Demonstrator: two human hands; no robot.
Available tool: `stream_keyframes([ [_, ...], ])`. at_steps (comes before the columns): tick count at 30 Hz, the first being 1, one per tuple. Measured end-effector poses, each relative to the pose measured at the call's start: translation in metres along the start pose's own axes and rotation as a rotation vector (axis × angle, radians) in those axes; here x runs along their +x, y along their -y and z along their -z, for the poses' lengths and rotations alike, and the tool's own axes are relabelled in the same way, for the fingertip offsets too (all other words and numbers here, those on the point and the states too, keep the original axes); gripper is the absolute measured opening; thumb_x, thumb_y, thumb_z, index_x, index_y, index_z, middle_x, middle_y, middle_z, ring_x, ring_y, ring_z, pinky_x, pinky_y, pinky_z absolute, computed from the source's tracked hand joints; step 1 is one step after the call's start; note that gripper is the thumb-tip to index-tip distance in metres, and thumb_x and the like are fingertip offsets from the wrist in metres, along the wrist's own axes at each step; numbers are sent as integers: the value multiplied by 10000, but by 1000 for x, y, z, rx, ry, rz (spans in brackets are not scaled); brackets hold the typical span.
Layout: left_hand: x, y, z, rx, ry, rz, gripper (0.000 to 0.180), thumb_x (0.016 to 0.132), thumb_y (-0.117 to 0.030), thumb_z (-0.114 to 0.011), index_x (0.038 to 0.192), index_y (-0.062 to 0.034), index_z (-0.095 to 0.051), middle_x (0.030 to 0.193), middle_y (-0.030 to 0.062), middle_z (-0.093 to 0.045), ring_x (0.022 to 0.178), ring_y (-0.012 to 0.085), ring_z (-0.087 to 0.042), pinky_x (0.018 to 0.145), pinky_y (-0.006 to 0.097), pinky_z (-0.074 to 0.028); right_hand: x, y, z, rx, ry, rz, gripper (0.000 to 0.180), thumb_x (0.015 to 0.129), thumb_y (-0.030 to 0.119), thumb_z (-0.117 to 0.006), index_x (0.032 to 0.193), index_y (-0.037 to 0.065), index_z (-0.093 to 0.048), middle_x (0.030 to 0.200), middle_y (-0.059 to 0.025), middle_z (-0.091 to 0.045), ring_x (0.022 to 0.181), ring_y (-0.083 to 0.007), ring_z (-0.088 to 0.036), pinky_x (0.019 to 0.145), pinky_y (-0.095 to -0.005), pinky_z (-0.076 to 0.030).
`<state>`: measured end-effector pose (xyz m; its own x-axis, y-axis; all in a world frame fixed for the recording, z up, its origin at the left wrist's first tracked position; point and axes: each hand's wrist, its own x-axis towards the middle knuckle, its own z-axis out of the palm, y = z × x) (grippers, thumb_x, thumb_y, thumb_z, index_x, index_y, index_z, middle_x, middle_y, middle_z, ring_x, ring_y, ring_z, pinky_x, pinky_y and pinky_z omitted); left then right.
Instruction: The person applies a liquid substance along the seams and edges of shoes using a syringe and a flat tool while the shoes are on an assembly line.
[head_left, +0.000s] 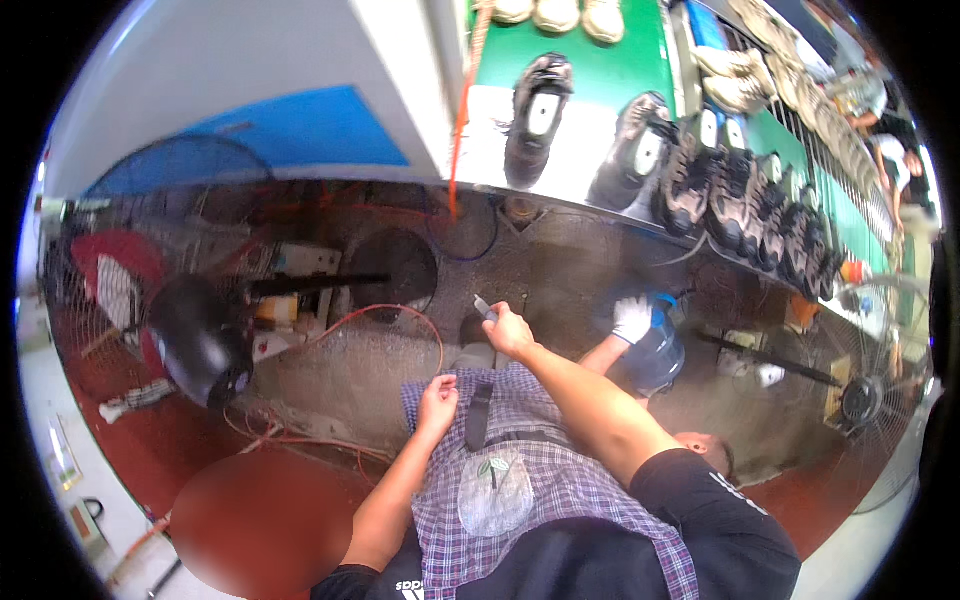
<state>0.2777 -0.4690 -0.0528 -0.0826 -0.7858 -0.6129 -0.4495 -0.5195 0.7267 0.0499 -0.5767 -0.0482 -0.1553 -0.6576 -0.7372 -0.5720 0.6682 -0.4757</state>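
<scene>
The right hand (pixel 508 332) was extended forward over the grey concrete floor (pixel 560 270), fingers closed around a small slim light-coloured tool (pixel 484 306) whose tip projected up and to the left. The left hand (pixel 437 402) rested curled against the purple checked fabric apron (pixel 560 480) at the waist, gripping its upper edge. A second person's white-gloved hand (pixel 631 319) touched a blue plastic water bottle (pixel 655 350) just right of the tool. Dark sports shoes (pixel 745 205) lined the green bench (pixel 585 65) beyond.
</scene>
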Motion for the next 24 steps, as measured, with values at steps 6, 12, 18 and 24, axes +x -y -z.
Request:
stream_keyframes([
  [6,-13,57,27,-97,-106,218,280,898,-81,-636,1170,-25,-666,1032,106,-720,875,183,-684,825,324,-550,-2,5,-27,-105,53,85,532,920,305,-595,1376,57,-481,1155,-269,-689,1114,-421,-660,971,-485,-510],
  [12,-5,94,31,-22,-147,105,272,889,-63,-633,1154,-20,-678,985,108,-733,913,205,-698,843,325,-550,-12,17,-29,-166,51,126,507,930,296,-580,1372,71,-476,1098,-272,-700,1042,-426,-683,922,-502,-524],
  [18,2,99,30,-39,-147,77,268,891,-85,-648,1150,-31,-690,999,116,-739,913,213,-703,838,335,-548,-18,26,-25,-152,54,131,502,927,301,-594,1364,83,-479,1123,-293,-686,1086,-448,-659,952,-516,-509],
  [24,8,95,35,-19,-126,97,260,910,-126,-643,1150,-41,-697,1015,119,-741,925,207,-702,850,341,-543,-23,29,-22,-260,67,171,531,930,311,-617,1399,102,-481,1157,-244,-695,1089,-414,-669,939,-490,-523],
])
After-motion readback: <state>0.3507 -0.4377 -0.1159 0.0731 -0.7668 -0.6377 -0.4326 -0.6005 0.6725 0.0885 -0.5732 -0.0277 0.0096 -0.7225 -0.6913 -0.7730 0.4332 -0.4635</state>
